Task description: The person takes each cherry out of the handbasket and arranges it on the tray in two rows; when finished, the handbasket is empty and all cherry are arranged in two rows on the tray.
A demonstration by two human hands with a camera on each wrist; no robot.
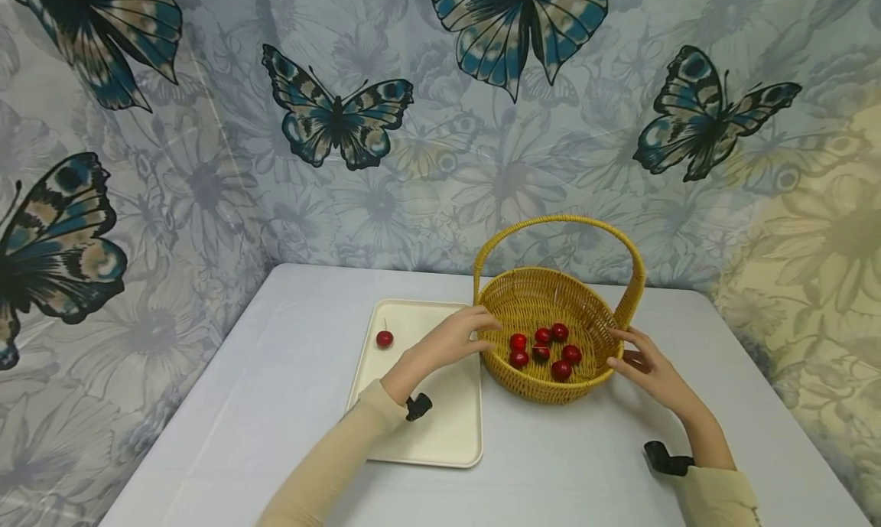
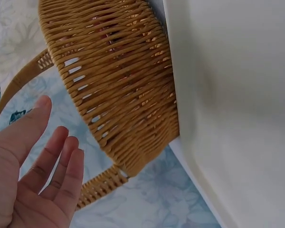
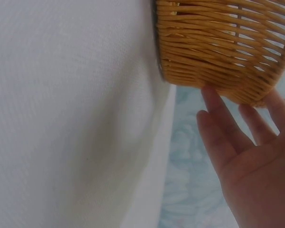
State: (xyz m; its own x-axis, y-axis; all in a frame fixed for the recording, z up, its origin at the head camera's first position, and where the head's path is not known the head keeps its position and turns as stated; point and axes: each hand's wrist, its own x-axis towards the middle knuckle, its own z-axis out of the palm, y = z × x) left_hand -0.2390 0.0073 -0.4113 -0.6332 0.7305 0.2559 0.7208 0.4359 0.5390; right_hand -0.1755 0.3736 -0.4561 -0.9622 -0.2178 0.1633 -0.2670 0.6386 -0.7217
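A yellow-brown wicker basket (image 1: 537, 390) with a tall arched handle holds several dark red cherries (image 1: 560, 370) on its bottom. My left hand (image 1: 450, 339) is at the basket's left rim, thumb and fingers apart and nothing between them. In the left wrist view that hand (image 2: 40, 171) shows lightly bent fingers beside the woven wall. On the opposite side, my right hand (image 1: 650, 372) has its fingertips at the right rim, by the foot of the handle. The right wrist view shows its fingers (image 3: 228, 126) extended against the weave.
A cream rectangular tray (image 1: 427, 444) lies left of the basket, under my left forearm. One cherry (image 1: 384, 339) with a stem sits near its far left corner. The white table (image 1: 551, 466) ends at a butterfly-patterned cloth backdrop (image 1: 413, 213).
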